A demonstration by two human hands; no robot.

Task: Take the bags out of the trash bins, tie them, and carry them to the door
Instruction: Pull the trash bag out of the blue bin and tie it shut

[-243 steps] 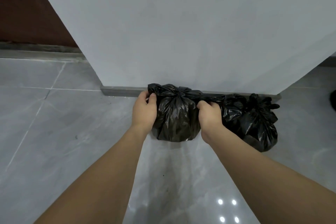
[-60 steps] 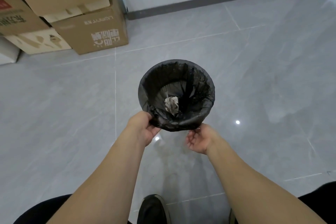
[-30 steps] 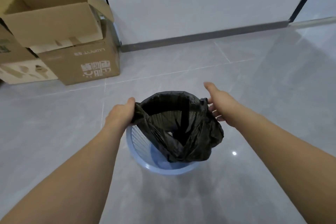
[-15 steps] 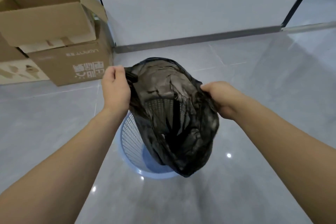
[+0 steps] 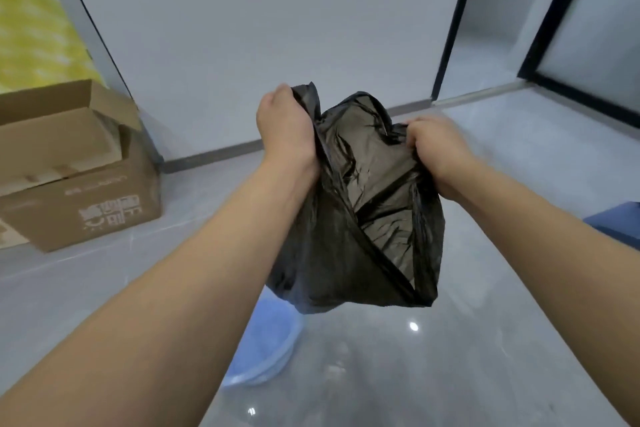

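The floor (image 5: 450, 357) is glossy grey tile that mirrors small ceiling lights; a pale grey wall (image 5: 259, 28) with a dark baseboard closes the room at twelve o'clock, and black-framed glass panels (image 5: 595, 38) stand at two o'clock. A yellow-green patterned surface (image 5: 31, 21) fills the ten o'clock corner.

Counted: one black trash bag (image 5: 363, 218), one blue mesh bin (image 5: 263, 347), two stacked cardboard boxes (image 5: 69, 170) at nine o'clock, the upper with its flaps open, and one blue object (image 5: 620, 222) cut by the edge at three o'clock. Two hands are in view.

The bag hangs in the air at the middle of the view, clear of the bin, which stands on the floor below it at six o'clock, partly hidden by the left forearm. The left hand (image 5: 284, 128) is clenched round the bag's rim at eleven o'clock, with a bunch of plastic sticking up past the knuckles. The right hand (image 5: 436, 146) has its fingers curled into the opposite side of the rim at one o'clock. Between them the mouth gapes slightly, and the thin plastic sags down in folds.
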